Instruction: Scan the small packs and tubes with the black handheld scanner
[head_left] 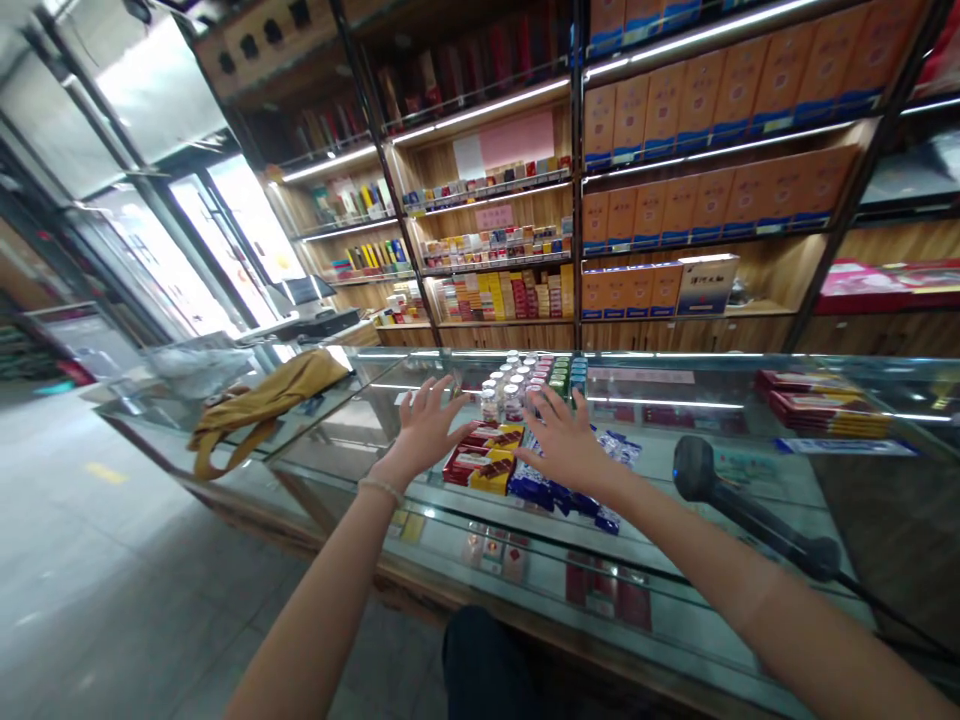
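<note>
My left hand (424, 430) is spread above the glass counter, just left of some red and yellow chocolate packs (480, 462). Over a heap of blue and white packets (540, 492), my right hand (564, 440) reaches out with its fingers apart. Neither hand grips anything; whether the right fingertips touch what lies below cannot be made out. Behind the packs stand rows of small jars with white lids (512, 398). Green-topped containers (559, 375) and blue-topped ones (578, 373) stand to their right, partly hidden by my right hand.
A black handheld scanner (720, 500) with a cord lies on the glass counter (652, 545) at right. More red packs (817, 405) are stacked beyond it. A mustard-coloured bag (274, 400) rests at left. Shelves of orange boxes (697, 95) line the back wall.
</note>
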